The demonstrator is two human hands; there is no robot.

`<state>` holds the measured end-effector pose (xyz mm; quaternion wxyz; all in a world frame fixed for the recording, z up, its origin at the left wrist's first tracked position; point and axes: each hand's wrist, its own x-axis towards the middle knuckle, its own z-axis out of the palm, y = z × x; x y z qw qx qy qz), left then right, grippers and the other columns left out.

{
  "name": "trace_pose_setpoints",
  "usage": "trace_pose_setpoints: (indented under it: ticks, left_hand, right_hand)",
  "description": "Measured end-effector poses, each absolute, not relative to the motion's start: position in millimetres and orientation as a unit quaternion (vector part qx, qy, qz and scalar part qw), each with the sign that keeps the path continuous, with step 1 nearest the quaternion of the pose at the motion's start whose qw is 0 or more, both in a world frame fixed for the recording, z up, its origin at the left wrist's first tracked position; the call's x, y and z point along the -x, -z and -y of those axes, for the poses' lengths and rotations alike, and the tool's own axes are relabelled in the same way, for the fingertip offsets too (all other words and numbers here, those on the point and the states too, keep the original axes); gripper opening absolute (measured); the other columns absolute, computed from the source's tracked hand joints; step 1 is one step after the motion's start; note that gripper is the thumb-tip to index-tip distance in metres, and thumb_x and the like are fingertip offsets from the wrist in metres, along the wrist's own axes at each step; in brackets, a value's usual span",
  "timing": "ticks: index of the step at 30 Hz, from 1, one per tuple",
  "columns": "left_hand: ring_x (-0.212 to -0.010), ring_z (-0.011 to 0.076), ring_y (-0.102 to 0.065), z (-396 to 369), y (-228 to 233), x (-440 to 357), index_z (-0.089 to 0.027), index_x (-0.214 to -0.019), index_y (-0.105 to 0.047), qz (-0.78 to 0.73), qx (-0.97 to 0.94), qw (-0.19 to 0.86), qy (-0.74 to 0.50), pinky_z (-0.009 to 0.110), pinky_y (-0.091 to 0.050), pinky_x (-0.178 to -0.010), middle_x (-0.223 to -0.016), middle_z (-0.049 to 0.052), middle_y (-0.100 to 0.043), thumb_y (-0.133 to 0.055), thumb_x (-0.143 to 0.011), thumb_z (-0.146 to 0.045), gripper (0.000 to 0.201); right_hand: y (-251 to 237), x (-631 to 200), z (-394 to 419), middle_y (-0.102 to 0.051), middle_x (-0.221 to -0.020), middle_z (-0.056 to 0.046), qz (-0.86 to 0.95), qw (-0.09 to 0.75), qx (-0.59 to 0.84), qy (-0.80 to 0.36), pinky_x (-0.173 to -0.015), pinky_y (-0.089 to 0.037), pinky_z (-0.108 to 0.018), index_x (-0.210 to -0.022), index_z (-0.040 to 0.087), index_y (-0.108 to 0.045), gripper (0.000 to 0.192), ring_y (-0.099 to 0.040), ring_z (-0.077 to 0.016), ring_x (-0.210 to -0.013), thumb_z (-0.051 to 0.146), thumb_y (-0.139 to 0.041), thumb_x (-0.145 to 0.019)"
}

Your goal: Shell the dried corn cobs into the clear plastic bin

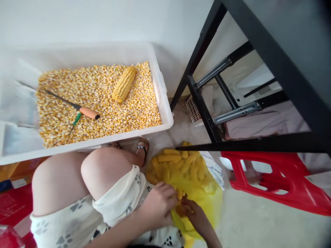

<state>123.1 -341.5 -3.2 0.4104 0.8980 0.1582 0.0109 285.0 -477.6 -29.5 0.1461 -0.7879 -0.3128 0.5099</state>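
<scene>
My left hand and my right hand meet at the near edge of a yellow plastic bag on the floor. Both close around a corn cob at the bag's mouth. Several more yellow cobs fill the bag. In front of my knees stands a white plastic tub full of loose corn kernels. On the kernels lie one whole cob, an orange-handled tool and a green-handled tool.
A black metal table frame rises at the right, over a red plastic stool lying on the concrete floor. My bare knees and a sandalled foot sit between tub and bag. A white wall stands behind the tub.
</scene>
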Motion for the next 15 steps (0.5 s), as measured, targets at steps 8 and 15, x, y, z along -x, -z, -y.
trace_pose_setpoints:
  ticks: [8,15]
  left_hand:
    - [-0.082,0.0254,-0.059,304,1,-102,-0.014,-0.067,-0.06,-0.29,-0.902,0.275,0.162,0.048,-0.039,-0.089,-0.081,0.011,-0.063,-0.045,-0.066,0.0,0.021]
    - [-0.107,0.0233,-0.052,281,-30,-81,-0.018,-0.073,-0.061,-0.254,-0.929,0.264,-0.049,0.043,-0.04,-0.093,-0.109,0.006,-0.061,-0.042,-0.068,0.002,0.027]
  right_hand:
    - [-115,-302,373,-0.058,-0.118,-0.004,0.439,0.38,0.721,-0.379,-0.088,-0.05,-0.034,-0.11,0.03,-0.062,0.027,-0.054,-0.0211,-0.112,0.036,-0.055,-0.084]
    - [-121,-274,304,-0.057,-0.121,-0.001,0.487,0.488,0.545,-0.478,-0.089,-0.049,-0.032,-0.125,0.027,-0.05,0.039,-0.054,-0.0163,-0.113,0.042,-0.044,-0.09]
